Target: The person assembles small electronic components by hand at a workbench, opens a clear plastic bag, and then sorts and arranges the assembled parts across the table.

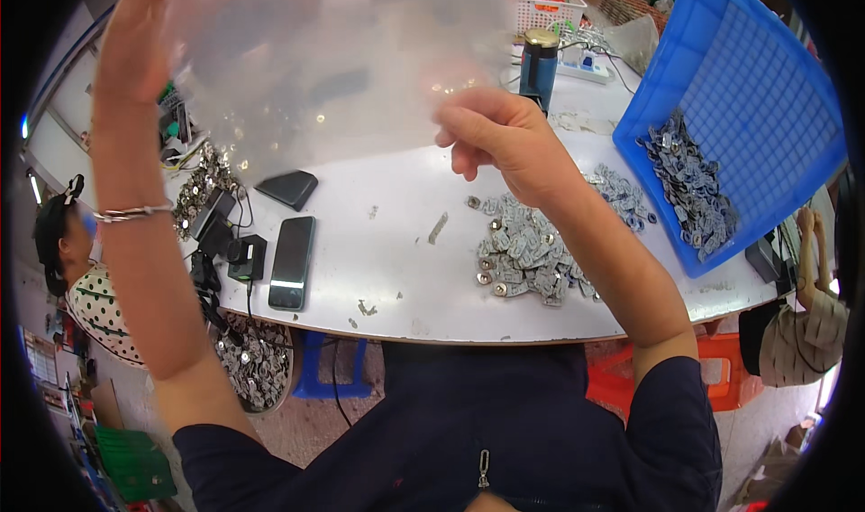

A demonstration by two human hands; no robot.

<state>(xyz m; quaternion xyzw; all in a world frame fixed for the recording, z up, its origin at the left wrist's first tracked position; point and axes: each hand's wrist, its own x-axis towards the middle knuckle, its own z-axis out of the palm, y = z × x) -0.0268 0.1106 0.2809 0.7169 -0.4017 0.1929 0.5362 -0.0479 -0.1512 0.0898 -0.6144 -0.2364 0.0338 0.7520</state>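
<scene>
Clear plastic bag [297,71], held up close at eleven o'clock, stretches between the two hands and covers part of the white table [369,273] beyond it. At one o'clock the right hand [505,143] has thumb and forefinger brought together on the bag's lower right edge, the other fingers loosely curled. At ten o'clock the left hand [140,44] is raised at the bag's left side, its fingers blurred and cut off by the top rim, so I cannot tell how far open they are or how firmly they hold. Shiny specks [242,164] show at the film; whether inside or behind is unclear. Handling it well would seem to call for a light pinch, even tension from both sides, and room from the grey pieces [532,251] heaped at three o'clock and the phone [291,260] at nine.
</scene>
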